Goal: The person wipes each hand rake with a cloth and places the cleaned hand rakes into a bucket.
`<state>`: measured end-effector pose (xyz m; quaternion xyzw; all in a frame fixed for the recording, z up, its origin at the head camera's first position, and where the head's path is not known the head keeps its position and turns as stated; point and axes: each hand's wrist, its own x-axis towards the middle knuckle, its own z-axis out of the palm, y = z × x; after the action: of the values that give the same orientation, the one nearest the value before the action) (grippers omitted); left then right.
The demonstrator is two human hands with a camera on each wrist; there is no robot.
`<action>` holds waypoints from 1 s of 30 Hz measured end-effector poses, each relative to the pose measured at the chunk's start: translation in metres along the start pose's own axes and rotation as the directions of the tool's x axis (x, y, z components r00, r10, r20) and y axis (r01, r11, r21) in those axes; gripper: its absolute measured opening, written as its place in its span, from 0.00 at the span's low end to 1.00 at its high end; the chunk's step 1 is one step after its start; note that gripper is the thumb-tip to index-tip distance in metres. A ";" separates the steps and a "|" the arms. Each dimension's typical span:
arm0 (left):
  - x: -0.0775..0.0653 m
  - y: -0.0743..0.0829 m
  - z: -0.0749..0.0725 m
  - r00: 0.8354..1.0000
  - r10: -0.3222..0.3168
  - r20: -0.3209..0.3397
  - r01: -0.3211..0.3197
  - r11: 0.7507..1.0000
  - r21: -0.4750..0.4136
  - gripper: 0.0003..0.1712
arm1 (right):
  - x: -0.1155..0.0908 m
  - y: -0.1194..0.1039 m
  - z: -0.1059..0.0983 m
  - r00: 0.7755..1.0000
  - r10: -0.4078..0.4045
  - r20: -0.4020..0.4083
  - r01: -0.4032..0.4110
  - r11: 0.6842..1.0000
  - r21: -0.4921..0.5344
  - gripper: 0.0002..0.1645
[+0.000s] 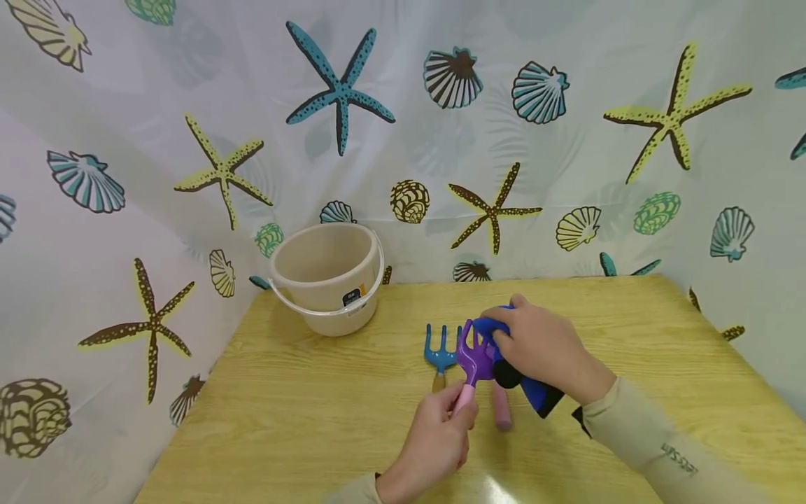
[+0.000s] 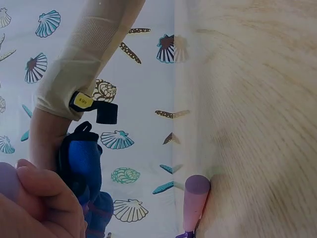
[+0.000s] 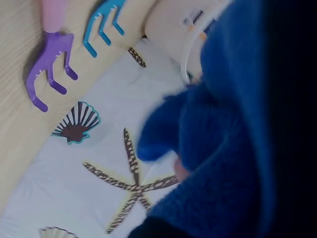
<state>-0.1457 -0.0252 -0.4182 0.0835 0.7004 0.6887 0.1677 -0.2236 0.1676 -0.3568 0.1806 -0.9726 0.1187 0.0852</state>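
Note:
My left hand (image 1: 437,427) grips the pink handle of a purple hand fork (image 1: 471,360), its tines pointing up and away. My right hand (image 1: 541,343) holds a fuzzy blue cloth (image 1: 535,395) with black edging against the fork's tines, covering some of them. The cloth fills much of the right wrist view. Behind the held fork, a blue hand fork (image 1: 441,355) with a tan handle lies on the table. A second purple hand fork (image 3: 49,64) lies beside it; its pink handle (image 1: 501,409) shows below the cloth in the head view.
A cream bucket (image 1: 327,308) with a white handle stands at the back left of the wood-grain table (image 1: 283,420). A curtain (image 1: 403,140) printed with starfish and shells hangs around the table's back and sides.

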 end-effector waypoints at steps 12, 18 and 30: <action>0.001 -0.003 0.003 0.997 -0.076 0.002 0.076 0.996 -0.037 0.15 | -0.004 0.001 -0.010 0.995 -0.014 0.101 0.015 1.000 -0.012 0.20; 0.004 -0.003 0.002 0.999 -0.047 -0.018 0.046 0.998 -0.050 0.13 | -0.035 -0.031 0.008 0.983 -0.154 -0.104 0.138 0.979 -0.148 0.19; 0.004 0.001 0.000 0.998 0.056 -0.036 -0.055 0.998 0.036 0.16 | -0.028 -0.044 0.006 0.952 -0.243 -0.187 0.205 0.958 -0.200 0.19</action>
<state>-0.1495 -0.0234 -0.4174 0.0932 0.7126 0.6823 0.1341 -0.1826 0.1354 -0.3600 0.2682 -0.9381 0.0393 0.2157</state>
